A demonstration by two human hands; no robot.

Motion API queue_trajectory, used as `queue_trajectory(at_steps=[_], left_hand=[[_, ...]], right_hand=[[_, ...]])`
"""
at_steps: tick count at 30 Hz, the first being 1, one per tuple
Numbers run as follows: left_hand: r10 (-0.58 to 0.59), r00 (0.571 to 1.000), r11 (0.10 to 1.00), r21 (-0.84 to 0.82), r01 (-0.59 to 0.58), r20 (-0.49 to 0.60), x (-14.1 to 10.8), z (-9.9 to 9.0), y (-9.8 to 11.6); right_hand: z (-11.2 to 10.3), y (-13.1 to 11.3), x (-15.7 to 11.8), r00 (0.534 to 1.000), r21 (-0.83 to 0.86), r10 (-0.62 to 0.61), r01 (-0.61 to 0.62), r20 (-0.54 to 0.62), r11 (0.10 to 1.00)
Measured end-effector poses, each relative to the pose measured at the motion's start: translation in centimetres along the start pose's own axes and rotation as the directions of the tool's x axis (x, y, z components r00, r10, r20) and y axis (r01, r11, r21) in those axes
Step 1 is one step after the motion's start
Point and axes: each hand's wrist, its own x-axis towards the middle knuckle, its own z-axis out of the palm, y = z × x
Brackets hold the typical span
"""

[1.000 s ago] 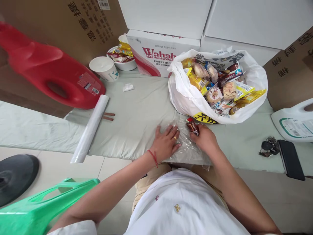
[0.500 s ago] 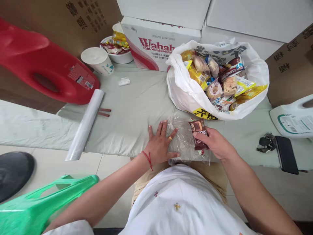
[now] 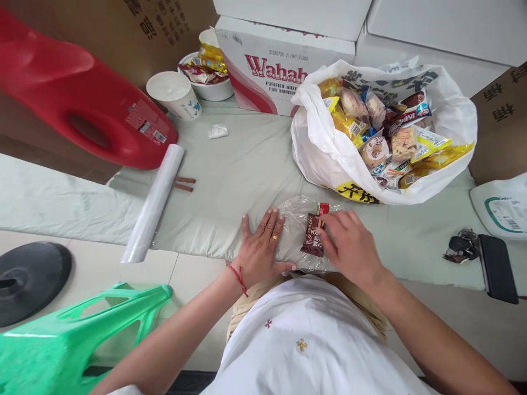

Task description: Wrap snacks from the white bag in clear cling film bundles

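Note:
My left hand (image 3: 261, 247) lies flat with fingers spread, pressing the left side of a clear plastic sheet or bag (image 3: 292, 211) at the table's near edge. On the plastic is a small brown snack packet (image 3: 313, 236) with pale lettering. The curled fingers and thumb of my right hand (image 3: 349, 247) are at its right edge, closed on it; the fingertips are partly hidden. Just beyond the packet, the red and green end of another small wrapper (image 3: 323, 208) shows, the rest of it covered.
A white carrier bag (image 3: 313, 148) full of wrapped snacks stands behind the plastic. To the left are a plastic film roll (image 3: 154, 203), a red jug (image 3: 140, 131), a paper cup (image 3: 177, 96) and a white bowl (image 3: 214, 90). Keys (image 3: 463, 244) and a phone (image 3: 498, 269) lie right.
My right hand has moved left with the brown packet and brought it down onto the plastic, turning it. A red and green wrapper end now shows beyond it. My left hand stays spread on the plastic.

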Motion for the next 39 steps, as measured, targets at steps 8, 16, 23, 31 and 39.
queue_trajectory(at_steps=[8,16,23,31,39], left_hand=[[0.029,0.999,0.999,-0.043,-0.030,-0.025,-0.5,-0.2,-0.7],[0.064,0.998,0.995,-0.079,-0.066,-0.023,-0.9,-0.1,-1.0],[0.066,0.997,0.994,-0.088,-0.069,-0.036,-0.8,-0.1,-1.0],[0.046,0.998,0.993,-0.106,-0.051,-0.040,-0.8,-0.2,-1.0],[0.037,0.999,0.992,-0.119,-0.035,0.017,-0.7,-0.6,-0.9]], right_hand=[[4.1,0.5,8.0,0.939,-0.042,-0.244,0.262,0.243,0.964],[4.6,1.7,13.3,0.947,0.183,-0.230,0.190,0.226,0.965],[4.2,2.1,16.6,0.895,0.445,-0.332,0.177,0.298,0.878],[3.5,1.2,18.0,0.936,0.516,-0.141,-0.049,0.323,0.855],[2.1,1.4,18.5,0.810,0.342,-0.118,-0.107,0.574,0.933]])
